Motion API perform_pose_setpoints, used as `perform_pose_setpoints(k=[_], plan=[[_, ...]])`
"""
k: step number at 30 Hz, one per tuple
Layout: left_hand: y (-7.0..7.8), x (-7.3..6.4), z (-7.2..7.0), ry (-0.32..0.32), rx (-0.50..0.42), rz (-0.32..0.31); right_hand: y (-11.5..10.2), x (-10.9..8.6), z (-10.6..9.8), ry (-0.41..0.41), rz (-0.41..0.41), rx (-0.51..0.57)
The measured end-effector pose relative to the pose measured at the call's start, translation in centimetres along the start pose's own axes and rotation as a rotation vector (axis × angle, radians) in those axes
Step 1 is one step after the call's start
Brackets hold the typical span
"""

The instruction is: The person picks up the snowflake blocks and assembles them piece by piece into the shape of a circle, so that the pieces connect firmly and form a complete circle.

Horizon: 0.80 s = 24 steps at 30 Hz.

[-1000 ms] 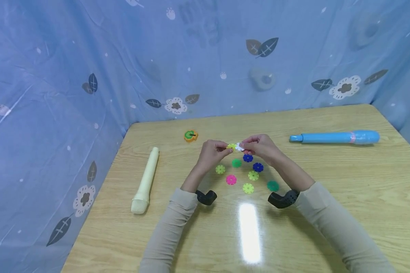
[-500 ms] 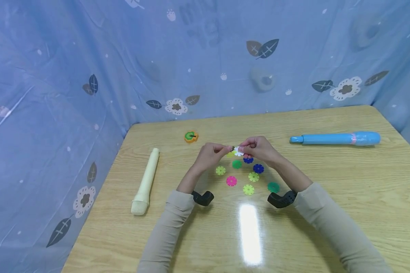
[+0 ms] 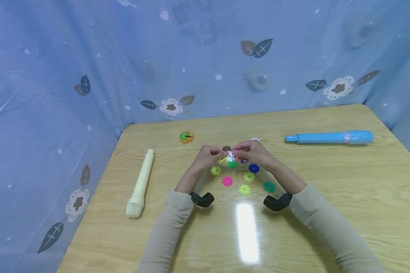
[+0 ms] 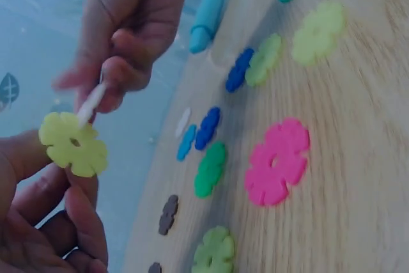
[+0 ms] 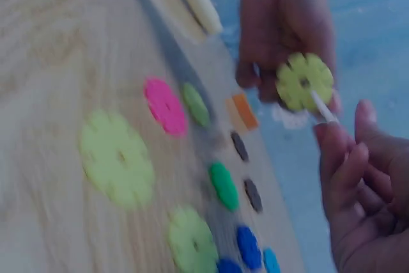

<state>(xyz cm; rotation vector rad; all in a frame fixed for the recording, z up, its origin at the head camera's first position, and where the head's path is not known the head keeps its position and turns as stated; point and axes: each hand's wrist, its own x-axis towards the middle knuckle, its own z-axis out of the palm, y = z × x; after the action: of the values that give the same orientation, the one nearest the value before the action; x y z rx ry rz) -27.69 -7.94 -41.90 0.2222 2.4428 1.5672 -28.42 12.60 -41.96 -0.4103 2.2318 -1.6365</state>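
Note:
In the head view both hands meet over the middle of the table. My left hand (image 3: 205,158) pinches a yellow notched snowflake disc (image 4: 86,158), which stands nearly edge-on in the head view. My right hand (image 3: 256,152) has its fingertips at the outer edge of a white snowflake disc (image 3: 230,157). The white disc meets the yellow one at an angle, its inner edge at the yellow disc's face or slot. Below the hands lie loose discs: a green (image 3: 232,165), a pink (image 3: 227,181), a dark blue (image 3: 254,168) and several yellow-green ones (image 3: 244,189).
A cream microphone-shaped toy (image 3: 140,184) lies at the left. At the back right is a long blue tube (image 3: 328,137) with a rounded end. An orange and green tree-shaped piece (image 3: 186,137) sits at the back. Blue patterned cloth (image 3: 205,68) hangs behind the table.
Both hands have come slightly lower and closer together. The yellow disc has turned nearly edge-on, while the white one shows its face. A brown disc and another white disc now show beyond the hands.

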Motion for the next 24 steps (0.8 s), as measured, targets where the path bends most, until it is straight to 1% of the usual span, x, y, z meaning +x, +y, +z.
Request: perform_pose_setpoints(k=[3, 6, 9, 12, 15, 18, 24], plan=[[-0.2, -0.3, -0.3, 0.032, -0.039, -0.021, 1.2, 0.4, -2.1, 0.082, 0.046, -0.058], [-0.4, -0.5, -0.5, 0.069, -0.063, -0.061, 2.7, 1.0, -4.4, 0.178, 0.113, -0.138], [-0.5, -0.7, -0.6, 0.096, -0.058, -0.108, 3.9, 1.7, -5.5, 0.215, 0.141, -0.239], [-0.6, -0.6, -0.7, 0.106, -0.042, -0.137, 4.3, 2.3, -5.5, 0.241, 0.134, -0.364], [-0.7, -0.7, -0.7, 0.11, -0.039, -0.156, 4.4, 2.5, -4.9, 0.279, 0.128, -0.474], [-0.8, -0.5, -0.7, 0.119, -0.055, -0.162, 4.2, 2.6, -4.4, 0.33, 0.114, -0.511], [-0.5, 0.0, -0.5, 0.134, -0.082, -0.151, 4.3, 2.6, -4.5, 0.439, 0.087, -0.524]])
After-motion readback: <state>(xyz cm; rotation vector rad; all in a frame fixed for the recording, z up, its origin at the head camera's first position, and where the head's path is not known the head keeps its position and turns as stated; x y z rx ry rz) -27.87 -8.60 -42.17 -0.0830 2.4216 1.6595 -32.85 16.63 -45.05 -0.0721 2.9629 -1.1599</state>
